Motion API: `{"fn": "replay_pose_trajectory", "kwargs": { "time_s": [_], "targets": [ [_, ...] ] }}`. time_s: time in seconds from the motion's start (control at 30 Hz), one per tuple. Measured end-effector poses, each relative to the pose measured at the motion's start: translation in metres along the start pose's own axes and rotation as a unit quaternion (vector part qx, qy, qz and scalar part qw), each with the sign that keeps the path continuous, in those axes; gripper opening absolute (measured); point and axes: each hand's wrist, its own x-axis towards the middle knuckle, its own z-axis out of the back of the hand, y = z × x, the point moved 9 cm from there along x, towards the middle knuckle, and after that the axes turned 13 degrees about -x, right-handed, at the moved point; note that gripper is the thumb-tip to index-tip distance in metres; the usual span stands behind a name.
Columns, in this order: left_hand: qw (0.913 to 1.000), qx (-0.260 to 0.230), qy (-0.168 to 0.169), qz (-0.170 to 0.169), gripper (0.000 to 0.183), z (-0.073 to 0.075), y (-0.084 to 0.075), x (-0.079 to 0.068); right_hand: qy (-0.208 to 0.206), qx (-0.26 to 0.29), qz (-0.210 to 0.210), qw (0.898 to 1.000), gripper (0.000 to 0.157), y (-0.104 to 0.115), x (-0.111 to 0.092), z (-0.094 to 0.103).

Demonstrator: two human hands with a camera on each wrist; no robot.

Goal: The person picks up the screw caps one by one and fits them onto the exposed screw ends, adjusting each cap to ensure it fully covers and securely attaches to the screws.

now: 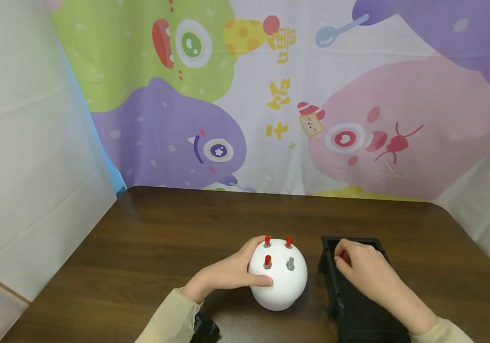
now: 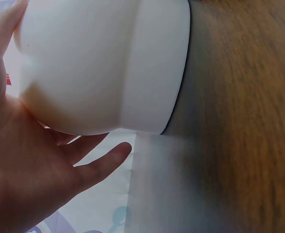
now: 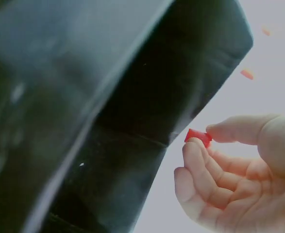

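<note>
A white rounded body [image 1: 283, 286] with a narrower base stands on the table. On its upper face are several metal posts; three wear red caps [image 1: 268, 260], and the fourth post [image 1: 290, 264] is bare grey metal. My left hand [image 1: 236, 269] grips the body from its left side, thumb across the front; the left wrist view shows the palm against its smooth wall [image 2: 79, 63]. Over the far part of a black tray [image 1: 339, 305] is my right hand [image 1: 366, 269]. It pinches a small red cap [image 3: 199, 137] between thumb and fingers, which the head view hides.
The tray, with raised walls, stands to the right of the white body on a brown wooden table [image 1: 142, 267]. A dark object [image 1: 205, 328] lies near my left sleeve. Behind the table hangs a printed cartoon curtain [image 1: 279, 157]; pale sheets [image 1: 35, 143] flank both sides.
</note>
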Motion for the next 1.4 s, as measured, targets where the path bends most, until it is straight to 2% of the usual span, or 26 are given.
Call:
{"fn": "replay_pose_trajectory", "kwargs": {
  "time_s": [0.37, 0.57, 0.8, 1.07, 1.4],
  "targets": [
    [1.0, 0.007, -0.002, 0.0, 0.092, 0.0, 0.0, 0.0, -0.041, 0.01, 0.003, 0.999, 0.006, 0.01, 0.001, 0.018],
    [1.0, 0.009, -0.003, -0.001, 0.093, -0.002, 0.002, 0.001, -0.024, 0.007, 0.012, 1.0, 0.008, 0.021, 0.005, 0.026],
    [1.0, 0.005, -0.003, -0.001, 0.091, 0.0, 0.001, 0.0, -0.006, 0.047, 0.017, 0.999, 0.009, 0.036, 0.006, 0.031],
    [1.0, 0.002, 0.0, -0.006, 0.09, -0.001, 0.001, 0.0, -0.031, 0.079, 0.016, 0.996, 0.012, 0.047, 0.0, 0.041],
    [1.0, 0.002, -0.002, -0.002, 0.091, 0.0, 0.001, 0.0, -0.042, 0.118, 0.017, 0.992, 0.015, 0.058, -0.001, 0.039]
  ]
}}
